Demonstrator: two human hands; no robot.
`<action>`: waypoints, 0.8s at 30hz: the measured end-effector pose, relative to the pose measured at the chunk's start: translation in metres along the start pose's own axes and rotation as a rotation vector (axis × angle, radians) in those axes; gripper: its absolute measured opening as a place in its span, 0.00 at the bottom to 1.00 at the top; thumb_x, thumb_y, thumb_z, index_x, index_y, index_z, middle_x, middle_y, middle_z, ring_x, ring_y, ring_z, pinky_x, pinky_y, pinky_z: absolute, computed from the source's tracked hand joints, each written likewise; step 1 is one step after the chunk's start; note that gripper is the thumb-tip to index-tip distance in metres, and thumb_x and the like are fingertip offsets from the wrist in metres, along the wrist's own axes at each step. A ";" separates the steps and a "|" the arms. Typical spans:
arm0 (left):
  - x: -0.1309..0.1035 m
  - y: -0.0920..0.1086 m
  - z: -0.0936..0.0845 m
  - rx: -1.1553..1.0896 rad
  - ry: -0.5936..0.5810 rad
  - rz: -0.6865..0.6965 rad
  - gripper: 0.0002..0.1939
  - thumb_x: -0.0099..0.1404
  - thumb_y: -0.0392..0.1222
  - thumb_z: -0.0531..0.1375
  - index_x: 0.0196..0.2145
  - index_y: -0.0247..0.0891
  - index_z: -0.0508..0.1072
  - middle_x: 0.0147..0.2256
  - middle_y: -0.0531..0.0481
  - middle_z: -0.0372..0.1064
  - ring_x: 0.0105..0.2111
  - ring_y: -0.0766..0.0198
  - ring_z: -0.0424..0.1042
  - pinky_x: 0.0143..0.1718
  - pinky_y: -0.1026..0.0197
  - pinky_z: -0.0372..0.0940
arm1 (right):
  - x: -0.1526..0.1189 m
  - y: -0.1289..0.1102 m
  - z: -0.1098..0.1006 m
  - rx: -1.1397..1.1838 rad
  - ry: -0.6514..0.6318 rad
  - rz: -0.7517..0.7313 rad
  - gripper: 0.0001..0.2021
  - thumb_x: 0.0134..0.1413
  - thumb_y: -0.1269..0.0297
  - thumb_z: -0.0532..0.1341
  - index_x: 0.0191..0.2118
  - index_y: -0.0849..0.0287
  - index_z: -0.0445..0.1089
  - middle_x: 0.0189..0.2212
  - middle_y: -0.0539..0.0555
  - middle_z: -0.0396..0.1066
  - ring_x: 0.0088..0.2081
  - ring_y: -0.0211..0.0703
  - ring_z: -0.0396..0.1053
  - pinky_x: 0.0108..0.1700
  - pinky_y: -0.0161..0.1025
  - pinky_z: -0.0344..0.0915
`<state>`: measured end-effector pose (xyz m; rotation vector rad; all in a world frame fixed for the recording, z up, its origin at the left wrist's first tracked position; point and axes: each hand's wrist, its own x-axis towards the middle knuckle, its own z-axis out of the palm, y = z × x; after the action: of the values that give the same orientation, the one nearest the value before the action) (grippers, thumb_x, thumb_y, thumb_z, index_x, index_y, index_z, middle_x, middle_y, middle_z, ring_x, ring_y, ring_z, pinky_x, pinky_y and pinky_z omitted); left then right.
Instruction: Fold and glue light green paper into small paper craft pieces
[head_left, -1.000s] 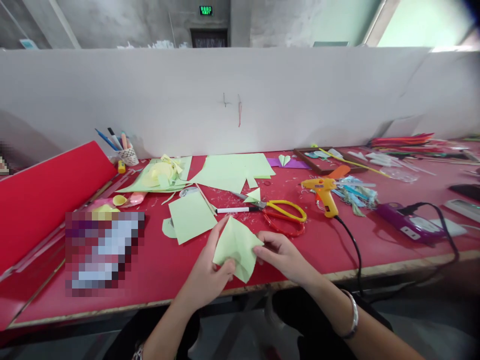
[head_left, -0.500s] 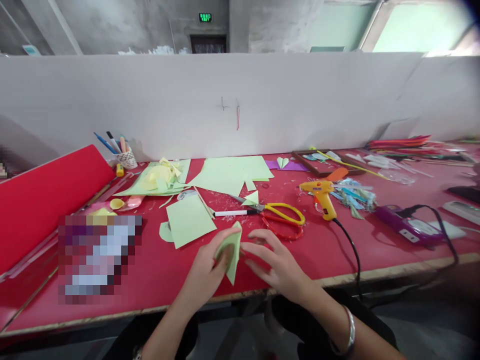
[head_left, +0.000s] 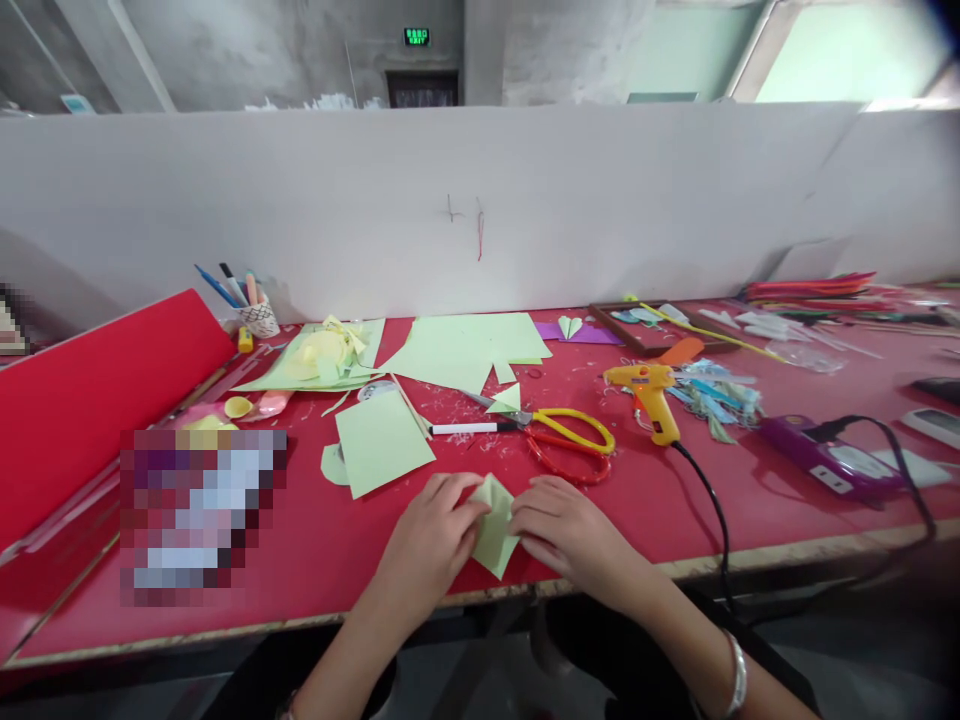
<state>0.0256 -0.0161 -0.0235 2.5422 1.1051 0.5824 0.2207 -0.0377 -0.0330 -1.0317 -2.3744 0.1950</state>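
Observation:
A folded piece of pale green paper [head_left: 495,535] is held between both hands above the table's front edge. My left hand [head_left: 435,535] pinches its left side with thumb and fingers. On the other side, my right hand [head_left: 570,535] has its fingers closed on the right edge, partly hiding it. Beyond the hands lie a square pale green sheet [head_left: 384,442], a black-and-white marker [head_left: 469,428] and scissors [head_left: 574,428] with yellow and red handles. A small green paper triangle [head_left: 506,398] rests against the scissor blades.
A yellow glue gun [head_left: 649,395] with a black cord stands right of the scissors, near a purple power strip [head_left: 825,460]. Larger green sheets [head_left: 465,345] lie at the back. Left are a pen cup [head_left: 259,318] and a red board [head_left: 105,390]. A white partition [head_left: 525,200] rises behind.
The folded paper has turned to show its face and moved slightly right. My right hand, with fingers spread before, has closed on its right edge. The view has shifted slightly.

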 end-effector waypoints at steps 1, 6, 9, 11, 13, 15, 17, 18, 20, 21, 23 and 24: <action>-0.001 0.001 -0.002 0.027 -0.017 0.043 0.12 0.60 0.31 0.50 0.39 0.39 0.70 0.50 0.47 0.61 0.49 0.58 0.58 0.48 0.56 0.58 | 0.000 0.000 0.000 0.006 -0.007 0.028 0.07 0.52 0.75 0.55 0.32 0.57 0.67 0.30 0.50 0.70 0.34 0.38 0.65 0.47 0.42 0.55; -0.007 0.011 -0.015 -0.024 -0.253 0.148 0.27 0.52 0.44 0.62 0.50 0.43 0.62 0.49 0.49 0.61 0.47 0.58 0.59 0.50 0.55 0.57 | 0.001 -0.001 -0.002 0.066 -0.079 0.074 0.08 0.50 0.77 0.54 0.30 0.58 0.67 0.29 0.50 0.69 0.32 0.38 0.63 0.41 0.38 0.57; -0.008 0.016 -0.013 0.078 -0.214 0.091 0.26 0.50 0.49 0.62 0.47 0.42 0.64 0.44 0.49 0.64 0.44 0.56 0.61 0.49 0.50 0.55 | 0.001 0.001 -0.003 0.118 -0.120 0.078 0.06 0.51 0.75 0.55 0.30 0.59 0.67 0.29 0.51 0.68 0.31 0.38 0.62 0.36 0.36 0.58; -0.008 0.016 -0.009 0.110 -0.192 0.045 0.20 0.55 0.48 0.59 0.45 0.41 0.66 0.40 0.49 0.64 0.41 0.58 0.63 0.43 0.53 0.59 | 0.001 0.002 -0.002 0.164 -0.102 0.137 0.04 0.51 0.73 0.57 0.31 0.59 0.67 0.29 0.52 0.68 0.33 0.39 0.63 0.36 0.35 0.59; -0.007 0.013 -0.007 0.098 -0.184 0.015 0.14 0.61 0.45 0.54 0.44 0.41 0.66 0.38 0.49 0.65 0.38 0.61 0.64 0.38 0.59 0.61 | 0.000 0.002 -0.001 0.216 -0.074 0.214 0.04 0.51 0.73 0.56 0.33 0.59 0.67 0.31 0.53 0.67 0.34 0.39 0.64 0.37 0.34 0.60; -0.007 0.008 -0.006 0.096 -0.163 -0.028 0.10 0.64 0.41 0.50 0.40 0.39 0.68 0.35 0.49 0.65 0.34 0.63 0.65 0.34 0.63 0.60 | 0.000 0.001 0.000 0.251 -0.048 0.279 0.04 0.52 0.72 0.56 0.32 0.60 0.68 0.31 0.53 0.67 0.34 0.38 0.64 0.37 0.33 0.61; -0.007 0.005 -0.004 0.127 -0.133 -0.084 0.11 0.65 0.40 0.48 0.33 0.37 0.69 0.31 0.50 0.65 0.31 0.65 0.65 0.31 0.64 0.59 | 0.001 0.001 0.002 0.262 -0.035 0.334 0.05 0.53 0.70 0.55 0.30 0.60 0.67 0.29 0.52 0.66 0.31 0.37 0.64 0.34 0.32 0.60; -0.007 0.005 -0.003 0.152 -0.117 -0.107 0.12 0.65 0.40 0.48 0.30 0.36 0.69 0.29 0.50 0.65 0.30 0.65 0.65 0.30 0.65 0.58 | 0.002 0.000 0.003 0.254 -0.026 0.363 0.06 0.54 0.69 0.55 0.28 0.60 0.67 0.28 0.52 0.65 0.29 0.36 0.64 0.32 0.32 0.60; -0.007 0.004 -0.001 0.206 -0.085 -0.141 0.12 0.64 0.40 0.48 0.27 0.36 0.67 0.27 0.51 0.64 0.28 0.65 0.64 0.27 0.65 0.57 | 0.004 -0.001 0.006 0.218 -0.011 0.413 0.08 0.54 0.68 0.55 0.25 0.61 0.66 0.25 0.50 0.63 0.26 0.35 0.62 0.28 0.31 0.58; -0.006 0.005 0.001 0.231 -0.071 -0.152 0.12 0.64 0.40 0.48 0.27 0.36 0.67 0.27 0.51 0.64 0.27 0.65 0.64 0.27 0.65 0.56 | 0.006 -0.002 0.007 0.192 -0.001 0.432 0.09 0.54 0.68 0.55 0.24 0.61 0.65 0.23 0.50 0.62 0.25 0.35 0.61 0.27 0.31 0.57; -0.006 0.005 0.003 0.265 -0.051 -0.177 0.12 0.64 0.41 0.48 0.27 0.36 0.66 0.27 0.51 0.63 0.27 0.65 0.64 0.26 0.65 0.55 | 0.008 -0.003 0.010 0.138 0.020 0.456 0.11 0.53 0.68 0.55 0.22 0.61 0.63 0.22 0.49 0.61 0.24 0.35 0.60 0.26 0.32 0.55; -0.006 0.004 0.004 0.273 -0.049 -0.184 0.12 0.64 0.42 0.49 0.27 0.36 0.66 0.27 0.51 0.63 0.27 0.65 0.64 0.25 0.65 0.55 | 0.009 -0.004 0.010 0.117 0.028 0.461 0.11 0.53 0.68 0.55 0.21 0.61 0.62 0.22 0.49 0.60 0.24 0.35 0.60 0.26 0.32 0.55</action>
<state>0.0266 -0.0238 -0.0263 2.6196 1.4699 0.3405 0.2076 -0.0330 -0.0364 -1.4974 -2.0401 0.4768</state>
